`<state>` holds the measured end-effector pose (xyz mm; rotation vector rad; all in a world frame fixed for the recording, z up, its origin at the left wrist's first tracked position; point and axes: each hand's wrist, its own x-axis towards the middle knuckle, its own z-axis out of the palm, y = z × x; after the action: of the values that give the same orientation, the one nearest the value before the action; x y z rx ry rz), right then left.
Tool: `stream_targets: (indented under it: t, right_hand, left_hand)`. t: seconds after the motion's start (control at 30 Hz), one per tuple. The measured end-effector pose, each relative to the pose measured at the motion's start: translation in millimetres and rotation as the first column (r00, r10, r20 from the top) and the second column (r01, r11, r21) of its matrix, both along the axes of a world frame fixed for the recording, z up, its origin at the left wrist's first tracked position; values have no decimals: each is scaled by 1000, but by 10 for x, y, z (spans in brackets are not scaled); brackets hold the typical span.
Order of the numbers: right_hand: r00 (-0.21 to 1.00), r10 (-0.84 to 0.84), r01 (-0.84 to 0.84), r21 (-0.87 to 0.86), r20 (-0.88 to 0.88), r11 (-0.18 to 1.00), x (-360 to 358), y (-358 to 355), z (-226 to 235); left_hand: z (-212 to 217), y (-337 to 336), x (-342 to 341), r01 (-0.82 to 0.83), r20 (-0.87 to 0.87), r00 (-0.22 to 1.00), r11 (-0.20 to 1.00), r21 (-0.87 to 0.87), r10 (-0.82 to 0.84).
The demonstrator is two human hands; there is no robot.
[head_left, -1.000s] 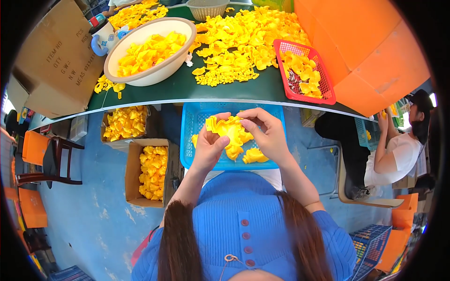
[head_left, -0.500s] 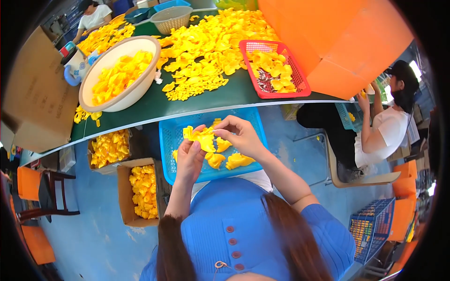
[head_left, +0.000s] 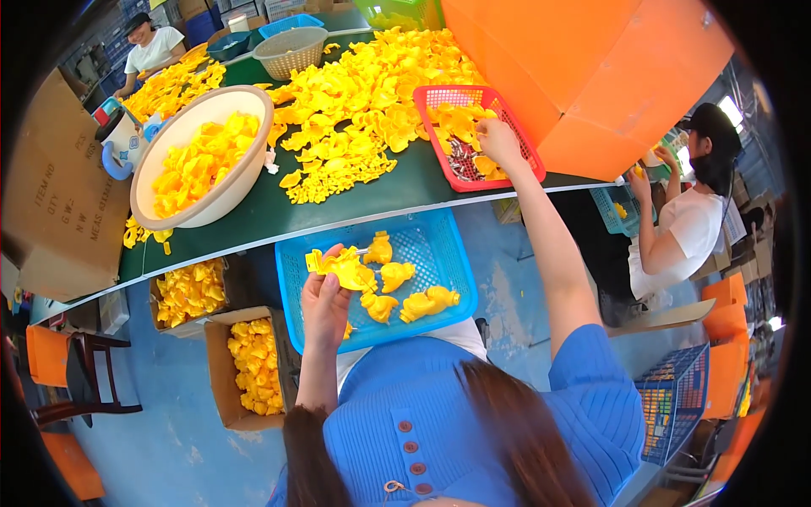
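Note:
My left hand [head_left: 325, 300] holds up a yellow moulded plastic part [head_left: 345, 270] between thumb and fingers, over the blue basket [head_left: 439, 258] at my lap. A small silvery piece shows at this part's right side. Several yellow plastic figures [head_left: 429, 302] lie in the blue basket. My right arm is stretched out to the red basket [head_left: 428, 135] on the table. There my right hand [head_left: 500, 144] reaches in with bent fingers, low over yellow plastic pieces [head_left: 460, 120]. Small silvery metal parts [head_left: 462, 160] lie beside it. Whatever the fingertips pinch is hidden.
Loose yellow pieces [head_left: 372, 93] cover much of the green table [head_left: 253, 198]. A large cream bowl [head_left: 245, 160] of them stands left, near a cardboard box [head_left: 68, 186]. Orange panels [head_left: 583, 68] rise behind the red basket. Co-workers sit at right [head_left: 676, 228] and far left [head_left: 152, 51].
My right hand has left the yellow part and moved up and right into the red basket. The left hand still holds its part, now slightly lower and further left in view.

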<state>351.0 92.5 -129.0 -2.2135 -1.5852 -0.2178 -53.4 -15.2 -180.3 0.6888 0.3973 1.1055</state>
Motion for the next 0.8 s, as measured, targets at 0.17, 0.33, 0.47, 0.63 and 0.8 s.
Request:
stream_targets:
  t: [0.17,0.33,0.47,0.63,0.8]
  right_hand:
    - [990,-120,132,-204,67,970,221,199,-168]
    - [993,10,4,109,-122,994,295,229,-157]
    - [944,235,-108,454,-233,884,-63,51,177]
    - [471,579,-309,490,-666,815,-1265,-696,467]
    - [429,757,-535,536,-493,652,-2170,-1212,503]
  left_hand:
    - [-18,22,2,-31,-24,999,999,20,32]
    - [-13,-3,21,-44,-43,998,999,-3,44]
    - [28,-37,17,44,8,999,999,21,-44]
    - [116,-98,33,105,22,994,993,61,-107]
    - [171,-178,78,171,-25,985,980,97,-170]
